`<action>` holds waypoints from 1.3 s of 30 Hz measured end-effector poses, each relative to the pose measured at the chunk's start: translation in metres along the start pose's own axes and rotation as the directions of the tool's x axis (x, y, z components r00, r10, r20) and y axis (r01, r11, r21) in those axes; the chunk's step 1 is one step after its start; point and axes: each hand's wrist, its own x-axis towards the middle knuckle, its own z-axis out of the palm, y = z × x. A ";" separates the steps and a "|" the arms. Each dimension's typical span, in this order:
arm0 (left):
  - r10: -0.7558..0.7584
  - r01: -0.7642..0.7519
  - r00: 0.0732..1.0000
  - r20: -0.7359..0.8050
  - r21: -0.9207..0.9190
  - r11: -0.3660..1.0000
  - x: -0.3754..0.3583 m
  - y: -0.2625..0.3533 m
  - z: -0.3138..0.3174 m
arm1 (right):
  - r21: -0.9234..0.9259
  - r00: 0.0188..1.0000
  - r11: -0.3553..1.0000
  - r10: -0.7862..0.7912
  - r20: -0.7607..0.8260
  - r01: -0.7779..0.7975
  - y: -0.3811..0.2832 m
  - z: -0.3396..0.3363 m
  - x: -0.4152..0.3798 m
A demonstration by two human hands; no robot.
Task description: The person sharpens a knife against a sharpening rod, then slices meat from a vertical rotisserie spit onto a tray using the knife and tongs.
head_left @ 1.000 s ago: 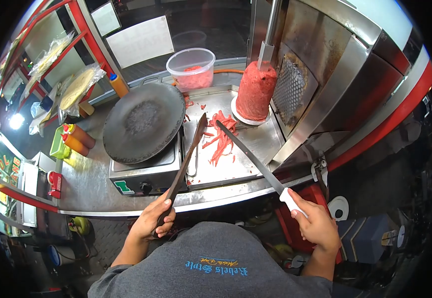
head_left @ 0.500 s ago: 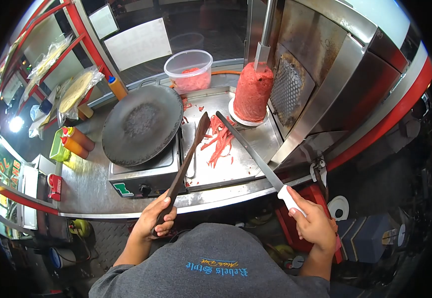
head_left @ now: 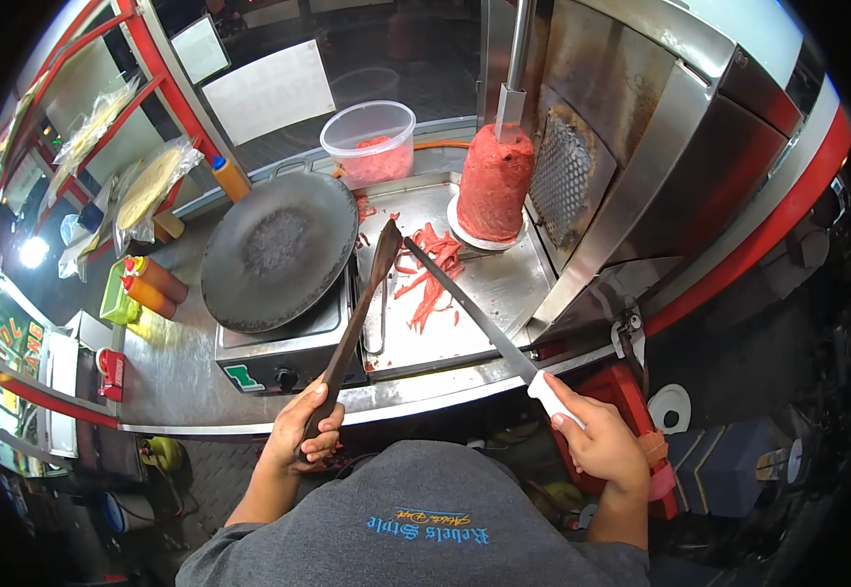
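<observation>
My left hand is wrapped round the handle of a dark wooden spatula, its blade raised toward the tray. In my right hand is a long knife, gripped by its white handle. The knife's tip comes close beside the spatula's blade, over the left part of the metal tray. Thin red meat strips lie in a loose pile below and right of the two tools. Behind them, a red meat cone stands upright on a spit with a white round base.
A dark round griddle pan sits on a burner at left. Tongs lie along the tray's left edge. Behind is a clear tub with red meat. Sauce bottles stand far left; the metal grill housing rises at right.
My right hand and the knife have shifted left, bringing the knife tip near the spatula. The spatula's blade has tilted slightly left. Both tools stay in my hands.
</observation>
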 end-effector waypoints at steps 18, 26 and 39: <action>0.009 -0.009 1.000 -0.011 -0.008 1.000 0.001 0.001 -0.002 | -0.080 1.000 0.997 0.000 -0.004 0.000 0.001 -0.009 -0.006; 0.007 -0.007 1.000 -0.029 0.030 1.000 0.000 0.000 -0.003 | 0.292 0.965 0.920 0.239 0.109 -0.261 0.007 0.000 0.005; 0.029 -0.029 1.000 0.004 0.076 0.997 0.001 0.005 0.007 | 0.414 0.973 0.886 0.229 -0.005 -0.207 0.009 0.007 -0.003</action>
